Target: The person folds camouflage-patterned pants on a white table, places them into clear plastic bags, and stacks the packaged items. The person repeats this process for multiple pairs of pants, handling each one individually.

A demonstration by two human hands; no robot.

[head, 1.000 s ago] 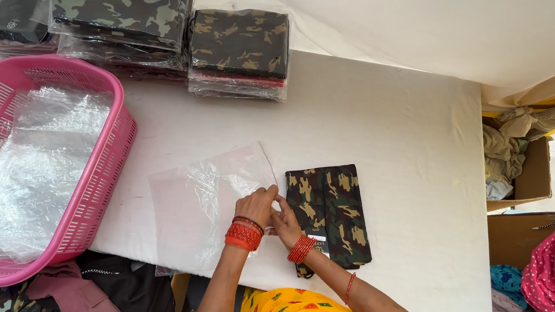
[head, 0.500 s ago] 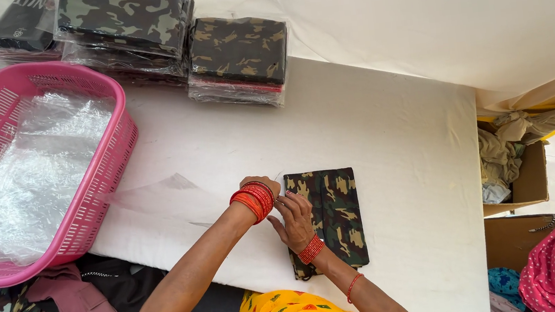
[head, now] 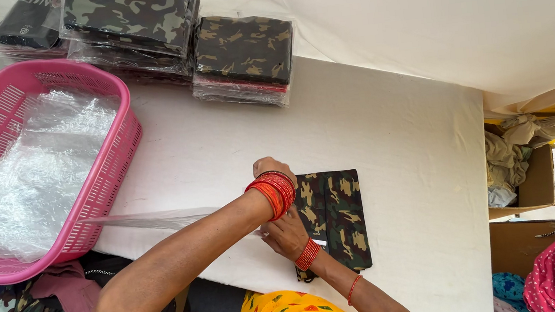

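Since the earlier frame the left hand (head: 273, 170) has risen a little and its forearm now crosses the lower middle of the frame more steeply, while the clear plastic bag (head: 152, 221) it was drawing along has flattened into a thin, almost edge-on sheet stretching left from beneath that forearm toward the basket. The left hand sits curled at the left edge of the folded green-and-brown camouflage cloth (head: 339, 217), which lies flat on the white cloth-covered table (head: 393, 136) just right of centre; whether its fingers pinch the bag or the cloth is hidden from this angle, so I cannot tell. The right hand (head: 286, 233) lies just below it, palm down, fingers spread and pressing on the cloth's lower left corner, gripping nothing that shows. Both wrists carry stacked red bangles. At the left of the frame a pink slotted plastic basket (head: 108, 168) holds a loose heap of clear plastic bags (head: 36, 176). Along the upper left stand stacks of bagged camouflage cloths (head: 245, 58). At the right edge an open brown cardboard box (head: 538, 182) holds crumpled pale fabric.
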